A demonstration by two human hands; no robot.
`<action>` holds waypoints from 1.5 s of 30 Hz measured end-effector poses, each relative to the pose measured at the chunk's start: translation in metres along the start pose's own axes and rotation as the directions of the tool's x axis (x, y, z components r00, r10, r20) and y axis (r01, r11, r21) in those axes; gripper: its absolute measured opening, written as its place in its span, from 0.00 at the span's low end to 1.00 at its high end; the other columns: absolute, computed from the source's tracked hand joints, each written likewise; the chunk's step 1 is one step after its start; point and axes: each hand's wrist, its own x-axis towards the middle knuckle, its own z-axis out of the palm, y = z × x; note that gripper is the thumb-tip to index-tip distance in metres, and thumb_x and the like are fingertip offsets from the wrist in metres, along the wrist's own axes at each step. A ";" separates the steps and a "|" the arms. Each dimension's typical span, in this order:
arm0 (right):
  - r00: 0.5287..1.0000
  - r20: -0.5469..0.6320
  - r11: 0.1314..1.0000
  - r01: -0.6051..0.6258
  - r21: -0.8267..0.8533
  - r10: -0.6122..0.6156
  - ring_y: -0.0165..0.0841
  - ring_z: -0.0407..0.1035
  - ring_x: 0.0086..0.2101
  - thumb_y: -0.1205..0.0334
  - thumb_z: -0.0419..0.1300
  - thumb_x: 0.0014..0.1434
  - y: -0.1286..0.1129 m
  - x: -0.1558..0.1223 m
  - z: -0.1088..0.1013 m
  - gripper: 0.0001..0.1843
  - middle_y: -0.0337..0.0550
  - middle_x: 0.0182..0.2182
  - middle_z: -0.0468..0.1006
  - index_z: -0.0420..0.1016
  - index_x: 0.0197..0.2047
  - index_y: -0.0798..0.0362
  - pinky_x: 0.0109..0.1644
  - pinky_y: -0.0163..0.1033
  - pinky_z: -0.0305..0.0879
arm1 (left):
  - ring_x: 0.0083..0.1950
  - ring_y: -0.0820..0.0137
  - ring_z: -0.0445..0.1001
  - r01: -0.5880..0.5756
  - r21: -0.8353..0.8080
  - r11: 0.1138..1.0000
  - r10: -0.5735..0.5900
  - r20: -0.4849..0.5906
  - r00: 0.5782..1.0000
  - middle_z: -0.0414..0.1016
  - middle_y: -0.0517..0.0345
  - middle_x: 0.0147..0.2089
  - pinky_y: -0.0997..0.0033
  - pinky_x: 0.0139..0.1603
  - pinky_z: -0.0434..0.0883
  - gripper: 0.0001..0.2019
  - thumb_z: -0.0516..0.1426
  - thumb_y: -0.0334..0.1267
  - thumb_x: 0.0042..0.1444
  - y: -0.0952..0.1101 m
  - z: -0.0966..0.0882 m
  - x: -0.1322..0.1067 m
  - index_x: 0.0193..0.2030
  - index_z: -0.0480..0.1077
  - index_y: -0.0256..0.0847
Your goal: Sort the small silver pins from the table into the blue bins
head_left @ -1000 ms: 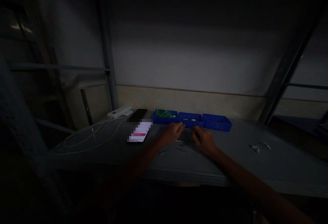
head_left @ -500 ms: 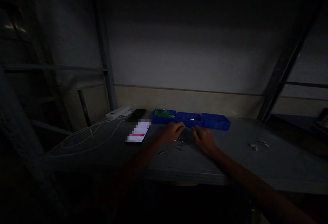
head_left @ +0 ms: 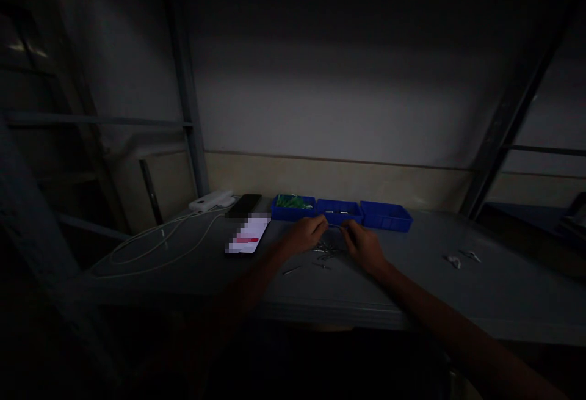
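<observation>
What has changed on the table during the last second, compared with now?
The right hand moved slightly forward, toward the left hand, so their fingertips nearly meet before the middle blue tray. Too dark to tell if either grips one of the metal pieces. The tray, lit phone and cable stayed put.

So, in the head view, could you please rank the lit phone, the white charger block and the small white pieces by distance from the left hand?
1. The lit phone, just left of the left hand.
2. The white charger block, back left.
3. The small white pieces, far to the right.
</observation>
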 end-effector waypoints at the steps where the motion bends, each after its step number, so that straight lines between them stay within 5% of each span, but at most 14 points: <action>1: 1.000 -0.009 1.000 0.007 -0.002 -0.007 0.33 0.70 0.28 0.60 0.47 0.62 0.000 0.000 0.000 0.11 0.44 0.28 0.75 0.68 0.37 0.54 0.30 0.34 0.57 | 0.26 0.76 0.63 0.001 0.005 1.000 -0.002 0.019 1.000 0.67 0.63 0.25 0.78 0.27 0.56 0.12 0.45 0.38 0.60 0.000 0.000 0.000 0.31 0.66 0.37; 17: 1.000 -0.025 0.997 -0.002 -0.081 0.000 0.30 0.65 0.21 0.59 0.44 0.63 -0.001 0.001 -0.001 0.18 0.41 0.20 0.71 0.64 0.24 0.52 0.27 0.34 0.52 | 0.30 0.76 0.67 -0.044 -0.010 0.999 0.044 0.005 0.999 0.70 0.62 0.29 0.78 0.32 0.59 0.12 0.46 0.39 0.60 -0.001 0.003 -0.001 0.35 0.68 0.37; 27: 0.999 -0.046 0.999 -0.019 0.029 0.020 0.31 0.69 0.24 0.58 0.46 0.61 -0.003 0.000 -0.003 0.13 0.42 0.25 0.74 0.68 0.39 0.54 0.28 0.33 0.58 | 0.26 0.77 0.61 0.016 -0.105 0.994 -0.017 -0.005 1.000 0.64 0.64 0.24 0.78 0.27 0.56 0.13 0.46 0.38 0.60 0.003 -0.002 0.000 0.28 0.65 0.36; 35: 0.998 -0.063 0.999 0.033 0.033 -0.031 0.30 0.68 0.26 0.59 0.47 0.61 0.000 0.001 -0.003 0.13 0.42 0.27 0.74 0.70 0.34 0.53 0.31 0.34 0.59 | 0.30 0.75 0.67 0.004 -0.052 0.999 -0.002 0.041 0.999 0.70 0.62 0.28 0.78 0.32 0.59 0.12 0.45 0.37 0.60 0.002 -0.001 -0.001 0.33 0.68 0.36; 45: 1.000 -0.013 1.000 -0.003 -0.009 0.003 0.29 0.61 0.19 0.59 0.42 0.62 0.001 0.001 -0.001 0.19 0.38 0.17 0.66 0.60 0.21 0.51 0.26 0.34 0.51 | 0.34 0.74 0.71 -0.056 -0.015 0.998 0.056 0.021 0.998 0.74 0.59 0.34 0.78 0.36 0.62 0.13 0.46 0.39 0.60 0.005 0.000 -0.001 0.38 0.70 0.38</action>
